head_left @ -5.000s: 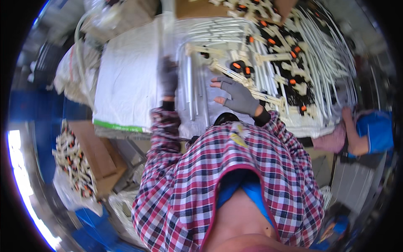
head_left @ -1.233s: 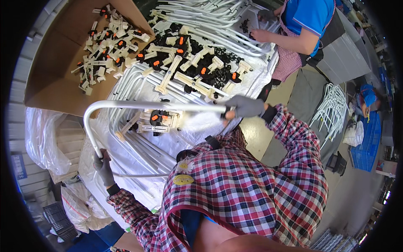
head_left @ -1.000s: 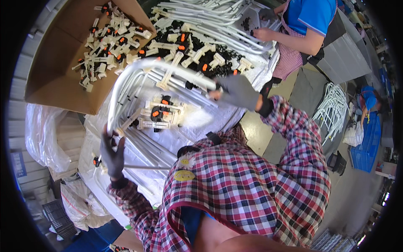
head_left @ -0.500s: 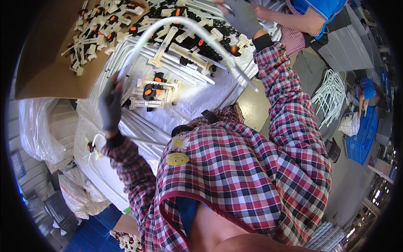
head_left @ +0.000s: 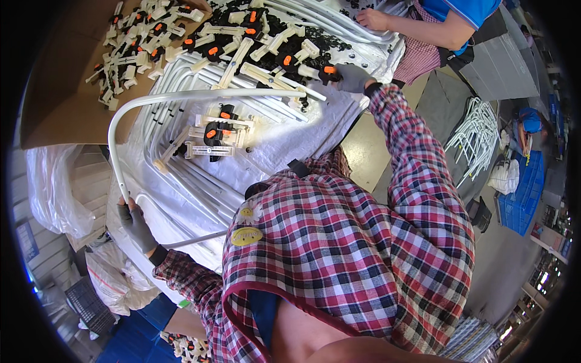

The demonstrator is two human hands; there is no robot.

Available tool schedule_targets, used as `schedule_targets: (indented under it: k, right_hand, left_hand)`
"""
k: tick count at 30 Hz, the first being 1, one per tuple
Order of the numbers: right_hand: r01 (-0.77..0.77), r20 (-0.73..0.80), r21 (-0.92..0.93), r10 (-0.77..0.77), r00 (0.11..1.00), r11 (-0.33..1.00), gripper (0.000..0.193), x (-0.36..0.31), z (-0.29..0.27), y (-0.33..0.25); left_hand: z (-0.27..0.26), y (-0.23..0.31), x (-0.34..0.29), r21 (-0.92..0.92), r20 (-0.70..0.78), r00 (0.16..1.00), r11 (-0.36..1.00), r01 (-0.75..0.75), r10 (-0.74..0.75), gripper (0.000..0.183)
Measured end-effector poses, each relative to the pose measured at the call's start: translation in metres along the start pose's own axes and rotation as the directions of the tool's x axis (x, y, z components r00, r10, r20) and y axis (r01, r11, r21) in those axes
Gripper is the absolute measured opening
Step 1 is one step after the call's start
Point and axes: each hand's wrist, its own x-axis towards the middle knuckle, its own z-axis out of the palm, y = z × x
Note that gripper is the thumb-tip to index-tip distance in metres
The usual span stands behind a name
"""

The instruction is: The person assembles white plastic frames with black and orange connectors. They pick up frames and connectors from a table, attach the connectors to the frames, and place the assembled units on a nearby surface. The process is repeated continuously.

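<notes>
My left hand (head_left: 138, 226), in a grey glove with bare fingertips, is closed round the lower end of a white bent tube (head_left: 112, 136). The tube curves up and then runs right across the table, above other tubes. At the table's right side my gloved right hand (head_left: 353, 78) has its fingers on a cream and black plastic fitting (head_left: 328, 73) with an orange button; its fingertips are partly hidden. Between my hands, a group of similar fittings (head_left: 213, 134) lies on the silvery table cover.
Bent white tubes (head_left: 181, 181) lie stacked on the table. Loose fittings and small black clips (head_left: 315, 45) cover its far part. A cardboard box (head_left: 60, 91) with more fittings stands at far left. A co-worker's hand (head_left: 372, 20) is at far right; more tubes (head_left: 475, 142) lie beyond the table.
My left hand has moved down and left with the tube, which has swung from a raised arch to lying lower across the table. My right hand has come down and nearer, to a fitting.
</notes>
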Motion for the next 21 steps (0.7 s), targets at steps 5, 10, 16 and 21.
schedule_targets:
  k: [5, 10, 16, 21]
  right_hand:
    - [-0.213, 0.233, 0.804, 0.036, 0.972, 0.555, 0.052, -0.027, 0.032, -0.074]
    - [0.162, -0.323, 0.849, 0.251, 0.912, 0.502, 0.045, -0.029, 0.123, -0.112]
    - [0.181, -0.114, 0.877, 0.173, 0.978, -0.446, 0.045, -0.047, 0.081, -0.138]
    - [0.322, -0.244, 0.548, -0.220, 0.944, 0.772, 0.059, -0.040, -0.037, -0.147]
  left_hand:
    - [0.001, 0.003, -0.001, 0.031, -0.010, 0.999, 0.999, -0.039, 0.039, 0.024]
    - [0.012, 0.003, 0.013, 0.043, 0.014, 0.999, 0.998, -0.043, 0.043, 0.023]
    - [0.013, 0.010, 0.014, -0.003, 0.078, 0.995, 0.998, -0.063, 0.063, 0.041]
    - [0.044, 0.053, 0.018, -0.023, 0.293, 0.948, 0.992, -0.123, 0.125, 0.051]
